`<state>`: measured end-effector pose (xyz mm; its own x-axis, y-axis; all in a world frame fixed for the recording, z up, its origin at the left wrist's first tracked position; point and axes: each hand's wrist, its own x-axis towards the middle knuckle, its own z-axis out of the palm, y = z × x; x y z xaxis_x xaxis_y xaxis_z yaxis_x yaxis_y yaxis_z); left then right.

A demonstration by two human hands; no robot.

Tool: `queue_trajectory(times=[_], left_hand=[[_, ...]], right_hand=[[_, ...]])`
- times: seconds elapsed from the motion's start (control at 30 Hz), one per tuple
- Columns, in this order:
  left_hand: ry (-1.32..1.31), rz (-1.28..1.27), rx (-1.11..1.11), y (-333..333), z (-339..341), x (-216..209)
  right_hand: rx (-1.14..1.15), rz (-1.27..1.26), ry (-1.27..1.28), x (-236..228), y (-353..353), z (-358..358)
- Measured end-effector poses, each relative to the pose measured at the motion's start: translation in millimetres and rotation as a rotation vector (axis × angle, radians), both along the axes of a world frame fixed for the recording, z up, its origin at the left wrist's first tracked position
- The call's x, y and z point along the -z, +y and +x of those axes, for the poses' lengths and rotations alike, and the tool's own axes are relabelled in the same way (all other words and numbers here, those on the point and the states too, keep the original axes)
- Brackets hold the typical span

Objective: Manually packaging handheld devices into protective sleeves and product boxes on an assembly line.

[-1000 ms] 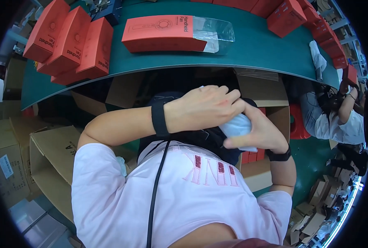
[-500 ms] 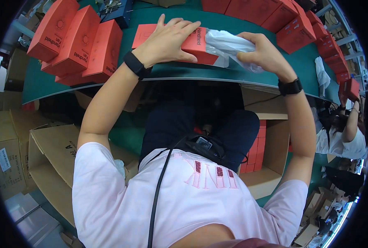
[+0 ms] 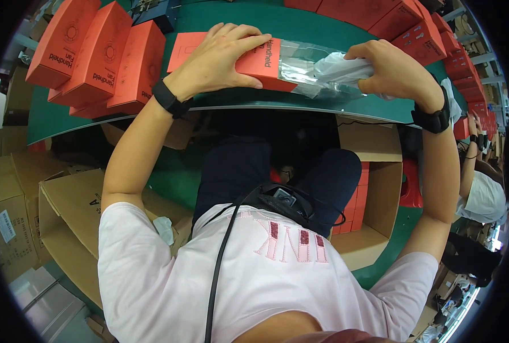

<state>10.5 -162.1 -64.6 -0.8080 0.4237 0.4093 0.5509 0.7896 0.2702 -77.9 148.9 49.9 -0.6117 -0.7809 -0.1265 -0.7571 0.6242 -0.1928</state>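
Observation:
A long red carton [image 3: 270, 67] lies on its side near the table's front edge. My left hand [image 3: 223, 57] grips it from above, fingers over the top and thumb along the near side. Out of the carton's right end sticks a clear plastic tray [image 3: 298, 67]. To the right, my right hand [image 3: 389, 71] is closed round a white plastic-wrapped item [image 3: 340, 68], whose left end rests over the tray. The wrapping hides what is inside, and my right palm covers its far end.
Several red cartons [image 3: 103, 57] stand at the left of the green table [image 3: 226, 12], and more [image 3: 417, 43] line the back right. Below are open cardboard boxes [image 3: 380, 200]. At the far right a co-worker [image 3: 483, 194] handles red cartons.
My right hand has moved right with the wrapped item, and more of the clear tray now shows outside the carton. The left hand and carton have shifted slightly left.

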Motion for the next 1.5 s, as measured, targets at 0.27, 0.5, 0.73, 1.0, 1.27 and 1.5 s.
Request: queue_trajectory(times=[0.27,0.5,0.73,1.0,1.27,1.5], left_hand=[[0.013,-0.019,-0.007,-3,0,3],[-0.006,-0.018,0.002,0,-5,0],[0.017,-0.056,0.019,3,-9,2],[-0.033,-0.043,0.017,4,-7,0],[-0.046,-0.046,0.002,6,-7,-6],[-0.047,-0.135,-0.159,-6,-4,-2]], right_hand=[[0.008,0.105,-0.212,-24,-14,-7],[-0.287,-0.137,0.119,50,-22,-7],[-0.342,-0.247,0.411,97,-19,-4],[-0.239,-0.431,0.384,70,-4,8],[-0.209,-0.189,0.375,80,31,28],[0.310,-0.473,0.066,128,59,16]])
